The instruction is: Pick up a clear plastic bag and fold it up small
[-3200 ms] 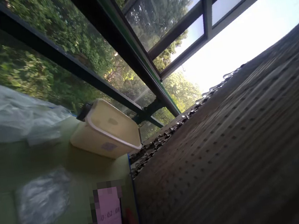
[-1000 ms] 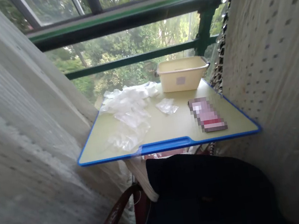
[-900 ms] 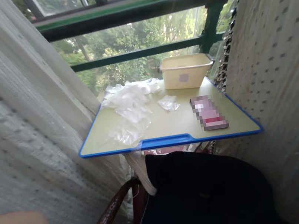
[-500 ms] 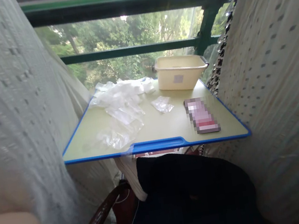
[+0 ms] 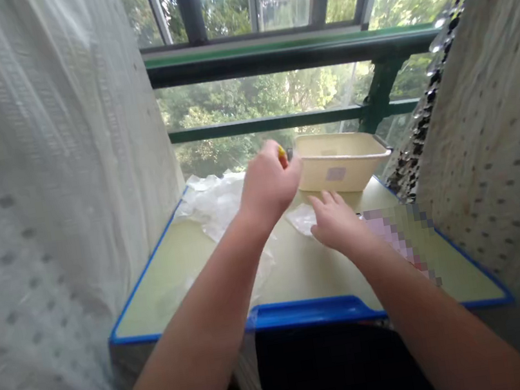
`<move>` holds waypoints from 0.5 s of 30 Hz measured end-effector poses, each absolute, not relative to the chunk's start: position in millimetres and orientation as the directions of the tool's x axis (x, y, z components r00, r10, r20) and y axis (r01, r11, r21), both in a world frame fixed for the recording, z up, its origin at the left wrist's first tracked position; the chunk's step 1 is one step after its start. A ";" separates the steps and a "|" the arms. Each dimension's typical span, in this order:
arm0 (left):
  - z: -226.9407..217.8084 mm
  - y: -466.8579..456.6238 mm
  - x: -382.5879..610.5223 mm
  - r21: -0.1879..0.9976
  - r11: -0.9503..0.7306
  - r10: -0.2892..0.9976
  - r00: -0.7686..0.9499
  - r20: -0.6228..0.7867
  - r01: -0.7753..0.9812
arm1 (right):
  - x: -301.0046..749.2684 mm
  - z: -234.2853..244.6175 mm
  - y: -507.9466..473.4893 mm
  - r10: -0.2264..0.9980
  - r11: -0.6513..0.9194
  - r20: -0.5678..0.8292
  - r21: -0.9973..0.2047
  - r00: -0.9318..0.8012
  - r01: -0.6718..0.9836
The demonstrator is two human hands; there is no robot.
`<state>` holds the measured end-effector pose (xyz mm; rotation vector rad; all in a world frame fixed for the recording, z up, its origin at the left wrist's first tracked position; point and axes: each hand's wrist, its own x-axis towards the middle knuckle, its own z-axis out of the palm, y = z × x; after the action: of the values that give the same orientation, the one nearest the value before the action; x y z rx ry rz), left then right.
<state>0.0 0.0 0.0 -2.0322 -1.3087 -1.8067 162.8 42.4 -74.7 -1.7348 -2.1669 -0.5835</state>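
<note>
- Left hand (image 5: 268, 184) raised, fingers curled into a loose fist, thumb and forefinger pinched together at the top.
- Right hand (image 5: 337, 222) lower, palm down, fingers stretched forward.
- Both forearms bare, reaching forward, nearly parallel.

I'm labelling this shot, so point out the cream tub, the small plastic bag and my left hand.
cream tub (image 5: 335, 174), head view, front wall.
small plastic bag (image 5: 301, 218), head view, its visible left part.
left hand (image 5: 268, 187), head view, back of hand.

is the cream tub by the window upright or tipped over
Upright: the cream tub sits flat on the table, rim level and open side up.
</note>
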 end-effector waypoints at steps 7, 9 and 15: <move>-56.3 76.9 -27.0 0.340 -0.602 0.645 0.190 0.740 0.723 | 168.0 -50.0 80.1 0.746 0.206 0.576 0.278 -0.334 0.938; -62.4 82.0 -34.2 0.402 -0.610 0.664 0.163 0.730 0.683 | 169.6 -46.2 84.3 0.680 0.274 0.639 0.234 -0.360 0.933; -61.4 74.8 -29.7 0.333 -0.598 0.672 0.230 0.704 0.729 | 176.9 -41.4 87.9 0.731 0.229 0.631 0.136 -0.262 0.964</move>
<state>-29.7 74.8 -61.4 -2.4109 -1.3759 -1.3246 176.9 87.9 -41.4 -1.5563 -2.0713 -0.7157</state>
